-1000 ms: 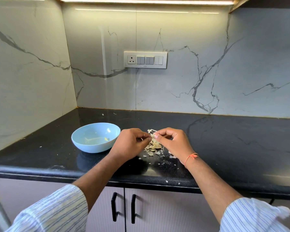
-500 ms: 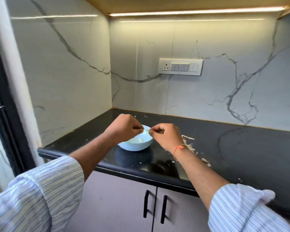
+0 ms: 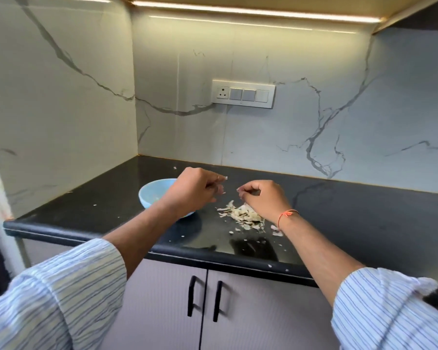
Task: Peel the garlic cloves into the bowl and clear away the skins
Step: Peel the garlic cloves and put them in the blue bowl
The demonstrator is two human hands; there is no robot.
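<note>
Black stone surface (image 3: 364, 210) under marble walls; blue bowl (image 3: 153, 192) at centre left, partly behind the left hand (image 3: 195, 189); heap of skins (image 3: 243, 214) just right of it, below the right hand (image 3: 262, 198). Both hands curled, apart; left fingers (image 3: 219, 188) pinch a small pale scrap, clove or skin, cannot tell; right fingers bent, contents not visible. Step judged: mid-peeling, skin pulled free. Next: drop clove in bowl, skin on heap; later gather the skins.
</note>
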